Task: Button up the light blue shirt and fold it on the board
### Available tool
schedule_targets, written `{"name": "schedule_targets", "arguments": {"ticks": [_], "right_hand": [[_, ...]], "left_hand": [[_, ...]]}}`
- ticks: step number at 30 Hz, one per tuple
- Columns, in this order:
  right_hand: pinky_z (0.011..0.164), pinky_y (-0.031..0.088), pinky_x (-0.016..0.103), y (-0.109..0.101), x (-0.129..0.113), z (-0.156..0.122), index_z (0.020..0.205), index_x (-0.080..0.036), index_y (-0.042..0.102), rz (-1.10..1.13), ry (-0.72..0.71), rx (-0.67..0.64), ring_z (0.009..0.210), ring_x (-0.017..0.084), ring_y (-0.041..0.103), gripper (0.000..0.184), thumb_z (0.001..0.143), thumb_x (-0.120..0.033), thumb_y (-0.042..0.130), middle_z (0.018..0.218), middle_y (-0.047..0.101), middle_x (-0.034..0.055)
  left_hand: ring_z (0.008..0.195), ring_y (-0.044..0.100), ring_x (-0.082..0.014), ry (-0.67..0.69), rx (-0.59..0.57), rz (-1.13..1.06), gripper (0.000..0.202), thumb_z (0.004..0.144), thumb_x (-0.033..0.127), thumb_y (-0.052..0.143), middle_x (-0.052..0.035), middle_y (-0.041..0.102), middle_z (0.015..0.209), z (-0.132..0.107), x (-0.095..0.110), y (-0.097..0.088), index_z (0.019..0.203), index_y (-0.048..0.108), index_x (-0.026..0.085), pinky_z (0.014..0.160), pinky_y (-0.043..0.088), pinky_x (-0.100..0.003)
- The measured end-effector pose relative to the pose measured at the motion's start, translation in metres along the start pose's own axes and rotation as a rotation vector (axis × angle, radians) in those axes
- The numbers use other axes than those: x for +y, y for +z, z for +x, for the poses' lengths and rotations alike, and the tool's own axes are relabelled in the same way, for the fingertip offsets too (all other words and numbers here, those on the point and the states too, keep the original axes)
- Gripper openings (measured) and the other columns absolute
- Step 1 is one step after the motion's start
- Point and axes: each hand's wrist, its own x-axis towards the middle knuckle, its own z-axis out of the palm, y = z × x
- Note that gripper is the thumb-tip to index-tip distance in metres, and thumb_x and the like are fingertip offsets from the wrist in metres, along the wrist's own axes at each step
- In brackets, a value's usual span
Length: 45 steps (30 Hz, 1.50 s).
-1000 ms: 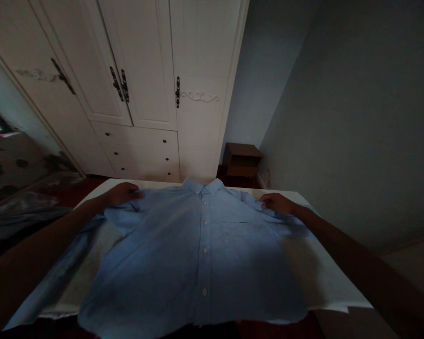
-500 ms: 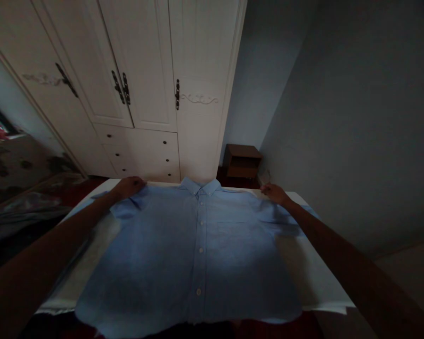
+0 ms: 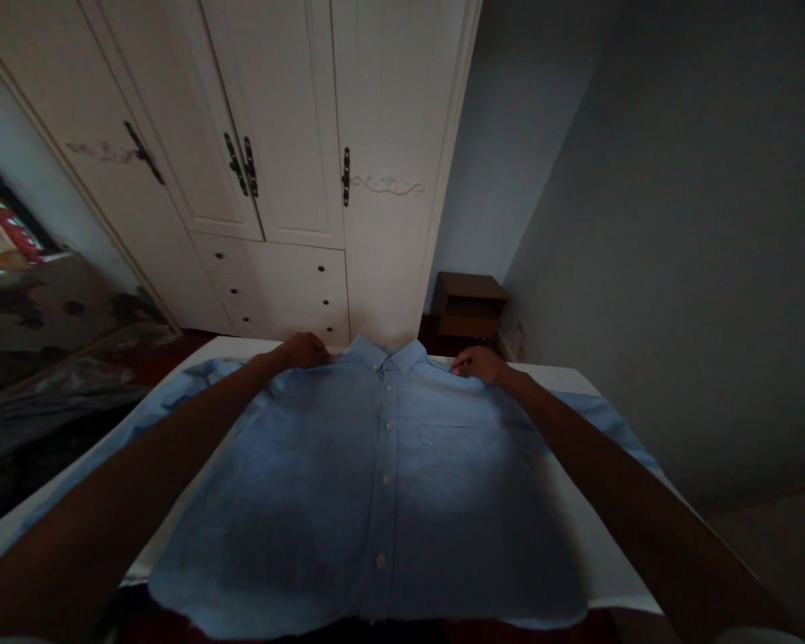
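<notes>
Table [image 3: 610, 572] (white-topped) bears a blue shirt [image 3: 349, 483] — pale wardrobe [image 3: 295, 188] beyond.

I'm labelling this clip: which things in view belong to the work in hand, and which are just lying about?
In use: blue shirt; left hand and right hand at its shoulders; white table beneath.
Background: white wardrobe; low brown cabinet; dark heap at left, apparently cloth.

Left hand [image 3: 305, 350], right hand [image 3: 481, 365], forearms [image 3: 174, 456] all bare; pale sleeve edge [image 3: 758, 636] lower right
</notes>
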Motion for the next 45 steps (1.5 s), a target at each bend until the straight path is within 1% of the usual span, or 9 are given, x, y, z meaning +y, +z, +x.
{"name": "schedule_targets", "arguments": {"ticks": [7, 11, 18, 25, 28, 33, 38, 41, 45], "right_hand": [[0.083, 0.048, 0.027, 0.014, -0.008, 0.006, 0.093, -0.021, 0.076, -0.012, -0.034, 0.022, 0.093, 0.020, 0.067, 0.016, 0.083, -0.026, 0.063, 0.100, 0.074, 0.0052], [0.087, 0.046, 0.028, 0.016, -0.009, 0.011, 0.089, -0.021, 0.075, -0.067, -0.005, 0.060, 0.097, 0.021, 0.065, 0.015, 0.084, -0.024, 0.062, 0.102, 0.073, 0.0057], [0.081, 0.046, 0.026, 0.016, -0.004, 0.026, 0.090, -0.017, 0.071, -0.135, 0.136, 0.082, 0.093, 0.021, 0.066, 0.026, 0.091, -0.017, 0.045, 0.098, 0.073, 0.0093], [0.071, 0.044, 0.027, 0.017, -0.002, 0.030, 0.092, -0.018, 0.066, -0.178, 0.222, 0.057, 0.082, 0.021, 0.067, 0.018, 0.085, -0.013, 0.050, 0.089, 0.071, 0.0101], [0.071, 0.044, 0.030, 0.010, -0.004, 0.023, 0.093, -0.017, 0.064, -0.196, 0.225, 0.066, 0.081, 0.024, 0.066, 0.017, 0.088, -0.016, 0.048, 0.088, 0.070, 0.0123], [0.086, 0.042, 0.030, 0.011, -0.030, 0.022, 0.094, -0.017, 0.064, -0.156, 0.050, 0.118, 0.100, 0.022, 0.060, 0.033, 0.098, -0.035, 0.037, 0.105, 0.067, 0.0130], [0.082, 0.044, 0.026, 0.027, -0.054, 0.040, 0.099, -0.017, 0.066, -0.053, -0.053, 0.112, 0.094, 0.019, 0.061, 0.024, 0.090, -0.036, 0.056, 0.103, 0.069, 0.0094], [0.079, 0.046, 0.026, 0.032, -0.056, 0.051, 0.096, -0.017, 0.069, 0.003, -0.030, 0.123, 0.089, 0.018, 0.064, 0.019, 0.088, -0.030, 0.058, 0.100, 0.071, 0.0080], [0.078, 0.048, 0.027, 0.036, -0.049, 0.061, 0.089, -0.018, 0.073, 0.035, 0.045, 0.147, 0.084, 0.019, 0.066, 0.020, 0.086, -0.024, 0.054, 0.089, 0.074, 0.0059]], "left_hand": [[0.090, 0.066, -0.0206, 0.029, -0.034, 0.039, 0.026, 0.073, 0.044, 0.062, -0.0043, 0.074, 0.095, 0.000, 0.003, 0.005, 0.083, 0.077, 0.024, 0.080, 0.044, -0.026], [0.098, 0.064, -0.0231, -0.022, 0.025, 0.079, 0.023, 0.081, 0.031, 0.054, -0.0082, 0.072, 0.101, -0.002, 0.008, 0.008, 0.086, 0.073, 0.021, 0.084, 0.044, -0.029], [0.095, 0.064, -0.0253, -0.167, 0.139, 0.107, 0.036, 0.090, 0.019, 0.033, -0.0177, 0.068, 0.103, 0.007, 0.011, 0.010, 0.119, 0.054, 0.013, 0.078, 0.045, -0.032], [0.097, 0.064, -0.0277, -0.227, 0.079, 0.157, 0.034, 0.091, 0.028, 0.037, -0.0194, 0.068, 0.106, 0.017, 0.012, 0.019, 0.113, 0.060, 0.015, 0.081, 0.046, -0.037], [0.105, 0.061, -0.0297, -0.222, 0.089, 0.171, 0.044, 0.092, 0.043, 0.033, -0.0209, 0.065, 0.113, 0.016, 0.008, 0.015, 0.108, 0.063, 0.014, 0.087, 0.044, -0.039], [0.099, 0.063, -0.0263, -0.128, 0.011, 0.118, 0.060, 0.088, 0.062, 0.030, -0.0166, 0.069, 0.105, 0.007, -0.017, -0.003, 0.096, 0.067, 0.015, 0.086, 0.043, -0.033], [0.089, 0.064, -0.0224, -0.090, -0.054, 0.074, 0.060, 0.082, 0.067, 0.037, -0.0100, 0.071, 0.093, -0.008, -0.040, -0.016, 0.086, 0.070, 0.017, 0.077, 0.044, -0.026], [0.088, 0.064, -0.0222, -0.135, -0.011, 0.074, 0.065, 0.084, 0.069, 0.031, -0.0097, 0.072, 0.092, -0.014, -0.041, -0.016, 0.084, 0.071, 0.018, 0.076, 0.044, -0.026], [0.096, 0.064, -0.0297, -0.282, 0.110, 0.123, 0.077, 0.085, 0.073, 0.020, -0.0185, 0.070, 0.101, -0.016, -0.035, -0.011, 0.092, 0.070, 0.015, 0.080, 0.044, -0.034]]}}
